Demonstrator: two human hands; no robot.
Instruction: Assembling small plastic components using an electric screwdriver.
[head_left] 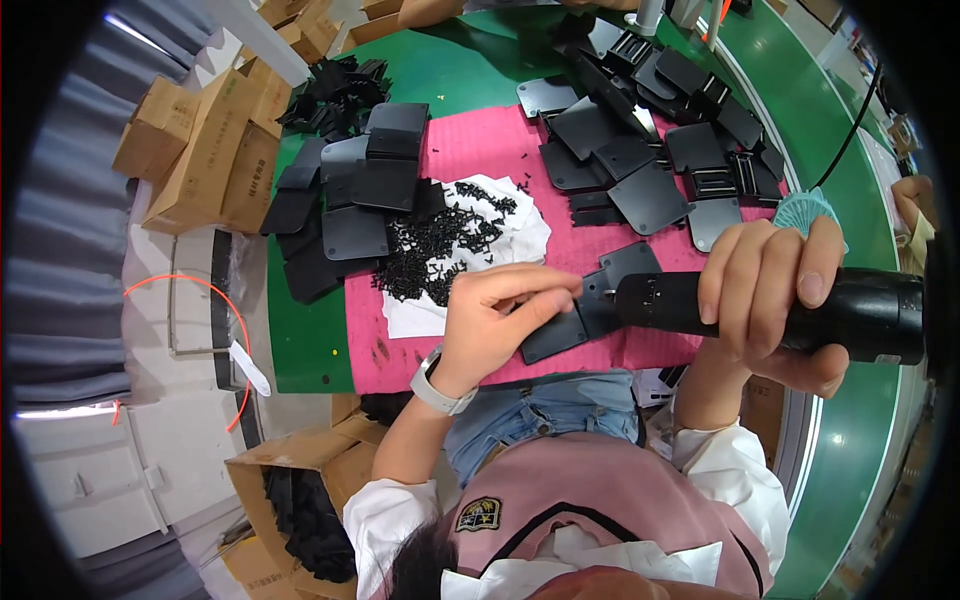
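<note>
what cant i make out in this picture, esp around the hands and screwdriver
All in the head view:
- Number of screws in the pile: too small and heaped.
- Whether the left hand pinches anything: its fingers cover the spot.
- Screwdriver's middle: behind the right hand.
- Most of the far person: cut off by the top edge.

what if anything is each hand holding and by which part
Right hand: black power screwdriver, around its barrel. Left hand: at a black plate, hold unclear.
</note>
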